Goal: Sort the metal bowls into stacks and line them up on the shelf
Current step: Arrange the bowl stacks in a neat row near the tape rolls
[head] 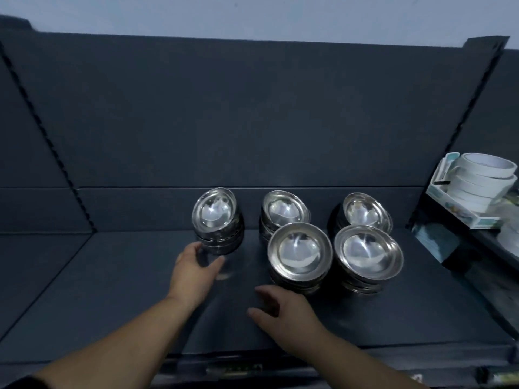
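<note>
Head view: Five stacks of metal bowls stand on a dark shelf [112,276], toward its back edge and right of the middle. Three run along the back: the left stack [217,220], the middle stack [285,211] and the right stack [365,213]. Two more, the front-middle stack [300,254] and the front-right stack [368,251], sit just before them, out of the row.

The person's left hand [193,266] is at the foot of the left stack, fingers [196,247] and thumb apart and curved toward it. Whether they touch the metal cannot be told. That stack lies straight ahead of the fingers, toward the back edge, its top bowl tilted.

The right hand [283,310] hovers low over the shelf, fingers spread and holding nothing. The front-middle stack is just beyond its fingertips, so this hand looks the nearer one for bringing the front pair into line.

Tape rolls [483,178] sit on a neighbouring shelf at the right.
</note>
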